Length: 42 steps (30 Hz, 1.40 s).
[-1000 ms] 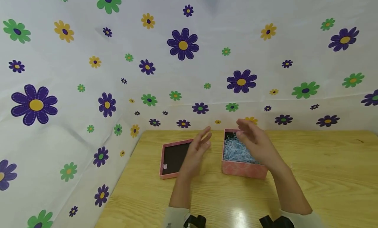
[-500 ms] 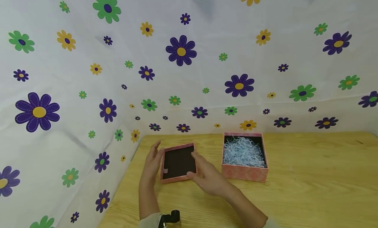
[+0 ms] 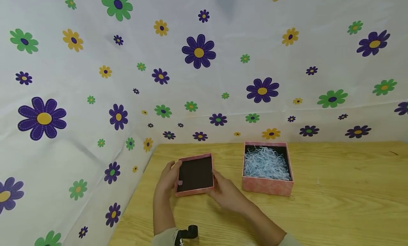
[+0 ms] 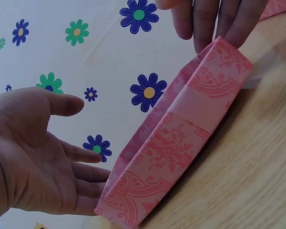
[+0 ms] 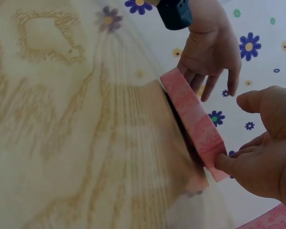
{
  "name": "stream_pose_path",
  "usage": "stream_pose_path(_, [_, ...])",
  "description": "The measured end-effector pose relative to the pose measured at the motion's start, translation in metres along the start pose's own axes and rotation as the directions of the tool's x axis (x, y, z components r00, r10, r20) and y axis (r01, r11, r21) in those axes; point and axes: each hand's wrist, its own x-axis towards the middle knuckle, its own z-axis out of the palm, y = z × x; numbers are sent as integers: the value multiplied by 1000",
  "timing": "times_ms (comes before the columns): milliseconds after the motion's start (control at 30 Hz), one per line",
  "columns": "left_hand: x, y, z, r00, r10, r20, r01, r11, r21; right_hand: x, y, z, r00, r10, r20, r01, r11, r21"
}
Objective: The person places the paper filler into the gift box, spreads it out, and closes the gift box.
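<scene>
A shallow pink patterned box lid [image 3: 195, 175] lies inside up on the left of the table, its dark inside showing. My left hand [image 3: 166, 182] is at its left side and my right hand [image 3: 230, 195] at its right. Both palms face each other across it. In the left wrist view, the fairly straight fingers of my left hand [image 4: 33, 157] touch one end of the lid [image 4: 167, 148], thumb apart. Fingers of my right hand [image 4: 209, 21] reach its other end. The right wrist view shows a dark gap under the lid [image 5: 195, 117].
A deeper pink box [image 3: 267, 185] stands to the right of the lid, filled with light blue shredded paper [image 3: 266, 164]. The wooden table [image 3: 347, 200] meets a white cloth backdrop [image 3: 232, 40] printed with flowers, behind and on the left.
From above the table near the lid and box, both hands have moved left and down to the lid's two sides. Over the last half second they have closed in against it.
</scene>
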Motion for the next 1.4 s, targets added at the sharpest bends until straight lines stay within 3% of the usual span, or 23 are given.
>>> stream_pose_path(267, [-11,18,-3,998,46,43,-45,999,-29,-5,-19,-12,998,-17,-61,17,1000,-4])
stream_pose_path(533, [-34,54,3,990,135,45,-133,990,-50,-19,-58,-47,986,31,-166,-15,995,96])
stream_pose_path(733, [-48,75,25,966,238,100,-228,969,-99,-39,-76,-81,963,8,-269,-14,1000,-20])
stream_pose_path(900, [-62,90,59,921,364,141,-346,928,-136,-54,-80,-109,925,-32,-378,-9,994,-108])
stream_pose_path(1100, [-71,98,96,852,498,160,-464,861,-210,-69,-87,-137,895,16,-445,-79,989,-124])
stream_pose_path(1400, [-78,102,126,750,625,217,-549,771,-322,-90,-91,-170,881,123,-457,-211,966,-147])
